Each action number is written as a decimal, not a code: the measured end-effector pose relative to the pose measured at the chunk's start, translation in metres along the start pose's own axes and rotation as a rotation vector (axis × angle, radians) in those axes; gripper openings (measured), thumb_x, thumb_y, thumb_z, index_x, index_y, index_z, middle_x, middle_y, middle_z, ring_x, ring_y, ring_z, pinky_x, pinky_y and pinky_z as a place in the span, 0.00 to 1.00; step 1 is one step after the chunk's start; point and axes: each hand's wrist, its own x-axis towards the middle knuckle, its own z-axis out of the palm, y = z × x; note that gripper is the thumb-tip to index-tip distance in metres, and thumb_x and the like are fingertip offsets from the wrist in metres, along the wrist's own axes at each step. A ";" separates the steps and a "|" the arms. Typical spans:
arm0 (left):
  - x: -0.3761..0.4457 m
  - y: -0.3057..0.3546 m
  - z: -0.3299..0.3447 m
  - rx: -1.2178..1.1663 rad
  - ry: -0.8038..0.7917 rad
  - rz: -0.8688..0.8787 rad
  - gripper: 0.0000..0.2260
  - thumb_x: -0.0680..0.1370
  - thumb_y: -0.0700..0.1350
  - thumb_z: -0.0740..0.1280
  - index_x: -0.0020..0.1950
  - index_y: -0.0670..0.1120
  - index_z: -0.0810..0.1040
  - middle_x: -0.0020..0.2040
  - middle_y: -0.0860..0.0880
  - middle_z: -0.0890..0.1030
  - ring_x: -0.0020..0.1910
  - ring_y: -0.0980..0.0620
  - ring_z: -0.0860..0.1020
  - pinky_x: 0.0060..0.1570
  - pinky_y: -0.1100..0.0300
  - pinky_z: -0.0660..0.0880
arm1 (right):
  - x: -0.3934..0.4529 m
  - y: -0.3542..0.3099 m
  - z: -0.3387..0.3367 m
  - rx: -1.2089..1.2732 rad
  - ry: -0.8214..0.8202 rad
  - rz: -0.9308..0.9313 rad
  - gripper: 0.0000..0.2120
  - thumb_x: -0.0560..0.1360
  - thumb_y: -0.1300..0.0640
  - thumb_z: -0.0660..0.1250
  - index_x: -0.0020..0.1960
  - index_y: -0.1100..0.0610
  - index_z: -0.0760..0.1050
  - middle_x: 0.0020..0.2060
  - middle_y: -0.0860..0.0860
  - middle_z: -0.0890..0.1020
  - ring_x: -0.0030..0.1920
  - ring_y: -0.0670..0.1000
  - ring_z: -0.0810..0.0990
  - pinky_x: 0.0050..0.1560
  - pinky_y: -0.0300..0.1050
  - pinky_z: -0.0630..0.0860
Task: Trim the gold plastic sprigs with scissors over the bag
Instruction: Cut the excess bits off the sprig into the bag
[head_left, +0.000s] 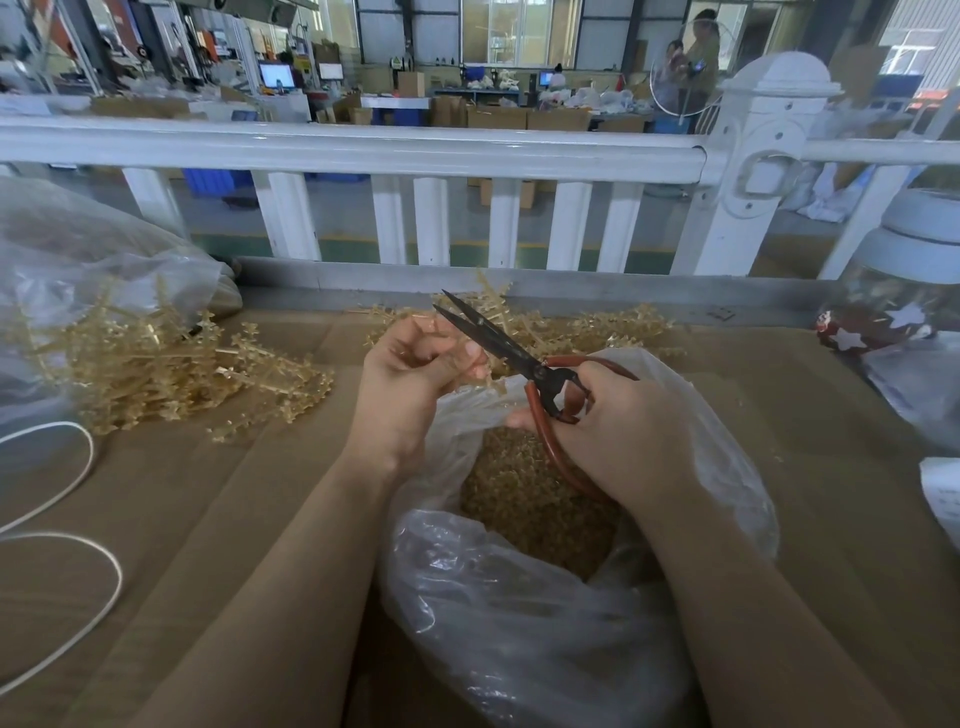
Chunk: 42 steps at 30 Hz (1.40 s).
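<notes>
The left hand (415, 364) pinches a gold plastic sprig (485, 383) in curled fingers just above the open mouth of the bag (545, 623), which sits near on the counter (218, 519). The right hand (623, 431) grips the red handles of the scissors (519, 358), blades parted slightly beside the sprig. The sprig looks light, thin and springy, likely best held close to the cut so it cannot flick away.

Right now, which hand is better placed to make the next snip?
The right hand. It already grips the scissors by their red handles, blades open and pointing at the sprig that the left hand pinches above the bag.
</notes>
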 end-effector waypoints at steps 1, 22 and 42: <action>0.000 0.001 -0.001 -0.022 -0.004 0.001 0.07 0.69 0.38 0.71 0.45 0.39 0.77 0.36 0.46 0.83 0.34 0.51 0.81 0.41 0.60 0.78 | 0.000 0.000 0.001 0.006 0.006 0.002 0.27 0.70 0.27 0.66 0.38 0.52 0.76 0.31 0.44 0.79 0.30 0.43 0.75 0.35 0.39 0.77; -0.004 -0.001 -0.004 0.058 -0.109 -0.008 0.03 0.73 0.41 0.69 0.42 0.41 0.80 0.36 0.45 0.78 0.41 0.44 0.71 0.48 0.51 0.68 | 0.002 0.002 -0.004 0.014 -0.030 -0.043 0.35 0.64 0.16 0.50 0.45 0.46 0.73 0.35 0.35 0.70 0.34 0.33 0.67 0.34 0.28 0.62; -0.001 -0.005 -0.008 -0.005 -0.178 -0.020 0.03 0.75 0.40 0.70 0.42 0.45 0.83 0.35 0.48 0.78 0.37 0.51 0.73 0.45 0.62 0.73 | 0.001 0.001 0.001 0.124 -0.002 -0.077 0.44 0.62 0.14 0.48 0.47 0.50 0.79 0.37 0.41 0.81 0.35 0.42 0.77 0.38 0.38 0.79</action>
